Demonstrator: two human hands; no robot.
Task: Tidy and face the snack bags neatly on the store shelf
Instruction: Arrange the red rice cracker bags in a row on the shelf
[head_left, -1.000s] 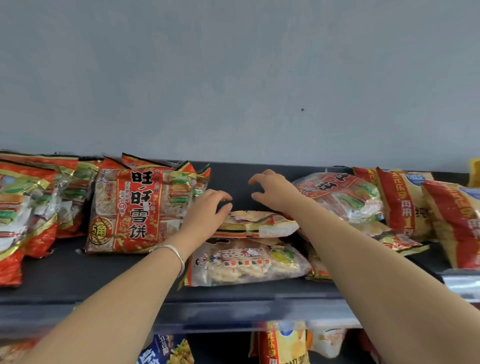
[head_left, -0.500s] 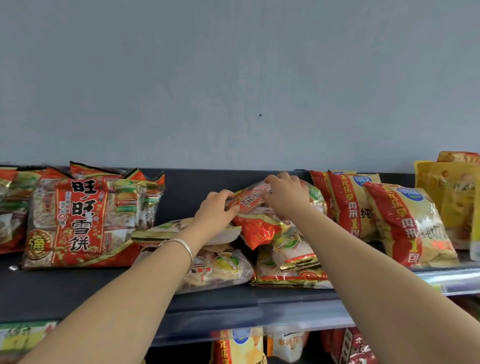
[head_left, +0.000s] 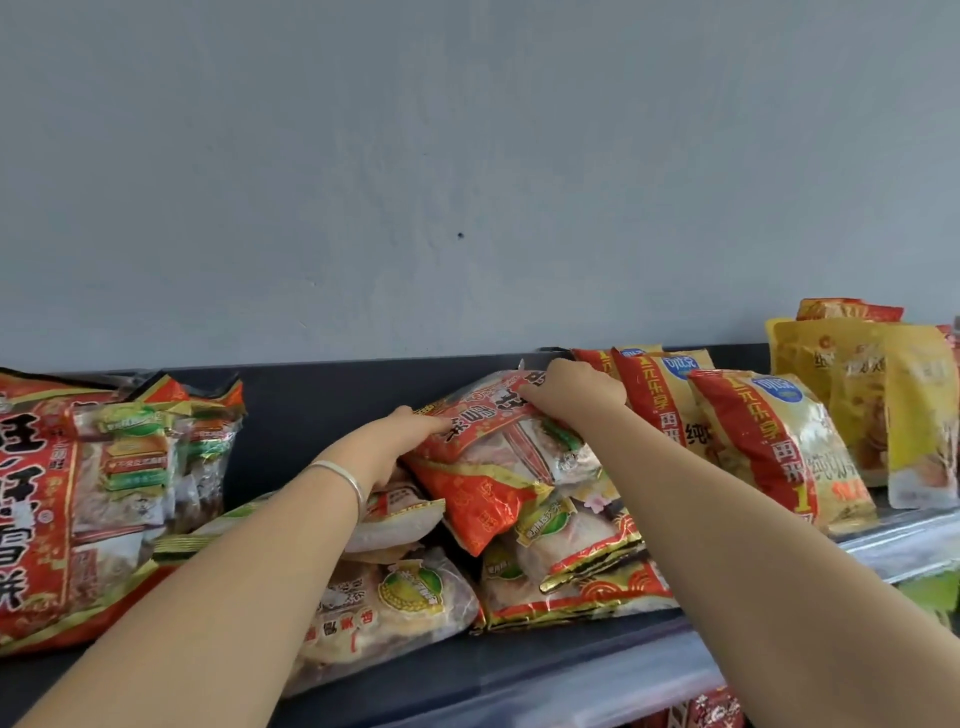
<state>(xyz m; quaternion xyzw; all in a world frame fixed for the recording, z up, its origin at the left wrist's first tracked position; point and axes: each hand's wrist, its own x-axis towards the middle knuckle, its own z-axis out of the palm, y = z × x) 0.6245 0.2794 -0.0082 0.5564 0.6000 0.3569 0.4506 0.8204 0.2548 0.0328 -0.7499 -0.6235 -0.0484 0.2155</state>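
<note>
A red and clear rice-cracker bag (head_left: 498, 457) lies tilted on top of a pile in the middle of the dark shelf (head_left: 519, 670). My left hand (head_left: 400, 441) grips its left edge, fingers tucked under it. My right hand (head_left: 571, 392) grips its top right corner. Under it lie another red-edged bag (head_left: 571, 577) and two pale flat bags (head_left: 395, 597). A big red cracker bag (head_left: 78, 499) stands at the left.
Red and yellow snack bags (head_left: 769, 441) stand leaning in a row at the right, with yellow pouches (head_left: 883, 395) behind them. A grey wall rises behind the shelf. More packets show on the shelf below at the bottom right.
Both hands moved from the flat pale bags to the tilted red bag and took hold of it. The view shifted to the right.
</note>
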